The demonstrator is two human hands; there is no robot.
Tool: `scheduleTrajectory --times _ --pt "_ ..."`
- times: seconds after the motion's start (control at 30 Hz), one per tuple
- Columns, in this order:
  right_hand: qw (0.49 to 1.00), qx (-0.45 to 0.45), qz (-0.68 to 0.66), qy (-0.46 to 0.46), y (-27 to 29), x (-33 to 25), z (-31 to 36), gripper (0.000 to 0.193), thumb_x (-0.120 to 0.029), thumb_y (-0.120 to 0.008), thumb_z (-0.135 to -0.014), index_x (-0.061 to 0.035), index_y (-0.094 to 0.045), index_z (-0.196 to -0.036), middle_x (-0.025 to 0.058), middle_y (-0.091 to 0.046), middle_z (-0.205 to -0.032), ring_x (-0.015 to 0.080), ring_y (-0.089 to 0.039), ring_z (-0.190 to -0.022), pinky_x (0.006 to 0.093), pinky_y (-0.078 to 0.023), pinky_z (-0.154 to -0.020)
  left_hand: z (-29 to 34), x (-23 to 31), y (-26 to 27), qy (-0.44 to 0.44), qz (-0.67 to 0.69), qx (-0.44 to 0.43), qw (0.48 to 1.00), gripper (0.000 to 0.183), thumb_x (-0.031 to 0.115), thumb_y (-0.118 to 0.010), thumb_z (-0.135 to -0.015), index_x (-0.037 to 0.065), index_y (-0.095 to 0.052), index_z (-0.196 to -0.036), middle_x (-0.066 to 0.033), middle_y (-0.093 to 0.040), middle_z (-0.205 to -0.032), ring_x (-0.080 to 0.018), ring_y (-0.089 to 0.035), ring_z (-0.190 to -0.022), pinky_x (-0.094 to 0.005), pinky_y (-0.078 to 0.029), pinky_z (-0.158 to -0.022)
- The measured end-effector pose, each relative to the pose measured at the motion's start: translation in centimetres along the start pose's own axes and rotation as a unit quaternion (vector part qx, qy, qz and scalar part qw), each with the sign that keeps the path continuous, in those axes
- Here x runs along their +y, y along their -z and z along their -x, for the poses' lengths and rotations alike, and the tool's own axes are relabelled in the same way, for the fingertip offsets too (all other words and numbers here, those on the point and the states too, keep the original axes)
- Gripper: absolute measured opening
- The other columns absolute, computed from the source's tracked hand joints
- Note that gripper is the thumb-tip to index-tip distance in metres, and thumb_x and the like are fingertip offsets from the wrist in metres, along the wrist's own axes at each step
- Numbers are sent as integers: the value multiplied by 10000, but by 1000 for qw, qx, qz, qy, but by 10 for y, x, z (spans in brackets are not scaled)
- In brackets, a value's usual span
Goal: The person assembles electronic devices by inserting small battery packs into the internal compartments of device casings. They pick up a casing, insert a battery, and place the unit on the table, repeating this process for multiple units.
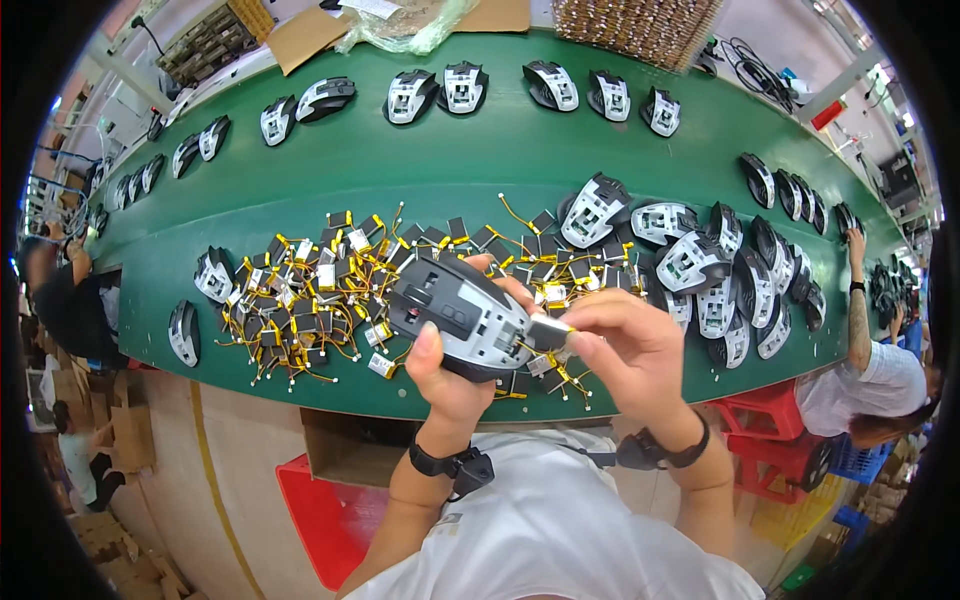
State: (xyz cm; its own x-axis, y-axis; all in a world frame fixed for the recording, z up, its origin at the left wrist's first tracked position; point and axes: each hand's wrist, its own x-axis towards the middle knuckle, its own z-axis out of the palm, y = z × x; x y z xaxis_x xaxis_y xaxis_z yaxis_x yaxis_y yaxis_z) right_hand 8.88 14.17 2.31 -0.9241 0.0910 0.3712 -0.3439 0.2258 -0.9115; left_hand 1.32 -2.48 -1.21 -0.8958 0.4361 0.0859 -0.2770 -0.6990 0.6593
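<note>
My left hand grips a black and grey computer mouse above the green table, thumb on its near side and fingertips showing at its far side. The mouse's cover is off at the end toward my right hand, showing a pale inner shell with openings. Between thumb and fingers, my right hand pinches a small flat black battery at that end. A thin wire shows between battery and mouse. Beneath them, loose batteries with yellow ends and thin wires lie in a wide heap.
Several half-open mice are piled to the right. Others stand along the far part of the table. Two mice lie at the left. A person reaches onto the table at the right. Red stools stand below.
</note>
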Motion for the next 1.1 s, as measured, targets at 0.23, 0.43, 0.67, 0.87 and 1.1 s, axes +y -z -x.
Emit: scheduleTrajectory --times 0.23,0.43,0.67,0.87,1.1 --pt "985 101 -106 -89 -37 -4 4 131 -20 -685 -881 26 -667 -1001 94 -711 -955 89 -633 -762 230 -520 -642 0 -7 -14 -15 -37 55 998 801 626 -440 -832 -24 -490 -1298 -219 -644 -995 -273 -649 -902 -380 -535 -805" --pt "991 80 92 54 -25 2 2 167 6 -686 -854 5 -663 -1020 78 -697 -860 117 -606 -668 231 -484 -573 -2 0 -12 48 40 64 996 722 539 -408 -882 -35 -460 -1316 -217 -643 -1051 -295 -660 -952 -398 -539 -846" --pt "974 200 88 64 -27 23 17 303 -26 -713 -812 22 -621 -1097 133 -640 -1099 131 -617 -753 245 -519 -621 -10 0 -10 129 186 106 968 735 592 -394 -911 -41 -550 -1251 -224 -645 -1042 -336 -645 -923 -409 -531 -821" --pt "994 34 -51 -95 -21 14 23 532 -37 -661 -866 12 -443 -1349 173 -678 -1094 130 -660 -793 244 -532 -653 -12 11 -19 31 50 20 998 760 589 -371 -909 -44 -505 -1308 -235 -649 -1021 -338 -662 -904 -410 -550 -793" --pt "941 -43 -193 -273 -21 9 18 281 -59 -622 -927 55 -583 -1181 135 -709 -948 124 -679 -794 261 -561 -677 -11 12 -18 5 -10 11 1000 793 610 -411 -869 -34 -480 -1326 -239 -648 -1011 -335 -665 -883 -411 -554 -777"
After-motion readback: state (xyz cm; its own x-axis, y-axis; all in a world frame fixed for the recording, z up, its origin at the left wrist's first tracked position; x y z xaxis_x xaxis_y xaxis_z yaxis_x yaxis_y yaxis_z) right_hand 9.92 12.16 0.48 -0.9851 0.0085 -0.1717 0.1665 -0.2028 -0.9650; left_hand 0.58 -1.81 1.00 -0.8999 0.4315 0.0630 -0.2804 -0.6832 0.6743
